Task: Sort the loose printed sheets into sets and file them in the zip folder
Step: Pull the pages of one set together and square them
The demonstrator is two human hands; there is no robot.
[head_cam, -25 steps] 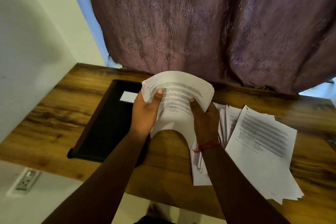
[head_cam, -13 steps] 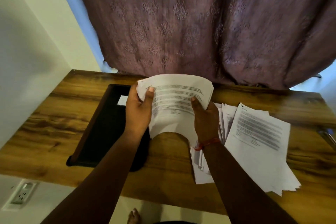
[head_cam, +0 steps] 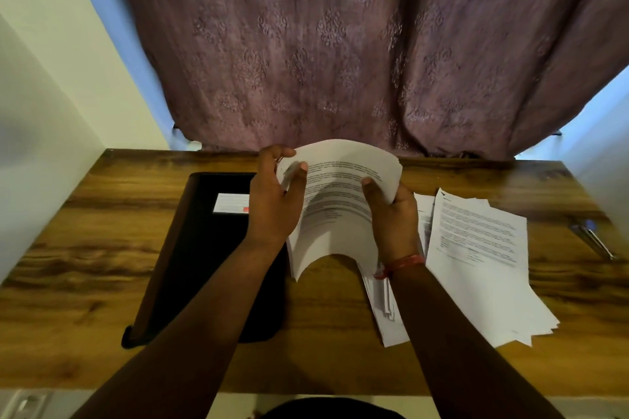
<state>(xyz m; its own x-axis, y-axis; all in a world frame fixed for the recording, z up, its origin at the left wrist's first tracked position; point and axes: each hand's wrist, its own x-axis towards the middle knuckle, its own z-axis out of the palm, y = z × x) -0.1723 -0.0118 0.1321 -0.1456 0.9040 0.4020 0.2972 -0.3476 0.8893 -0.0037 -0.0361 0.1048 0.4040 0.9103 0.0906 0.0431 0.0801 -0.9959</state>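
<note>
Head view: both hands' grip pinches the bowed paper stack (head_cam: 337, 201), left hand (head_cam: 274, 204), right hand (head_cam: 394, 218); loosening could spill sheets onto the counter (head_cam: 102, 248) below.

mauve curtain (head_cam: 340, 44) behind wooden desk (head_cam: 85, 265)

Bowed printed stack (head_cam: 335, 201) held above table, black zip folder (head_cam: 207, 255) flat left

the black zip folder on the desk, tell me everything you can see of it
The black zip folder lies flat and closed on the wooden desk, left of the held stack of sheets. It looks like matte fabric or leatherette with rounded corners, a brownish left edge and a small loop at its near left corner. A white label with a red mark sits near its far end. The left hand and forearm hide its right side.
</note>
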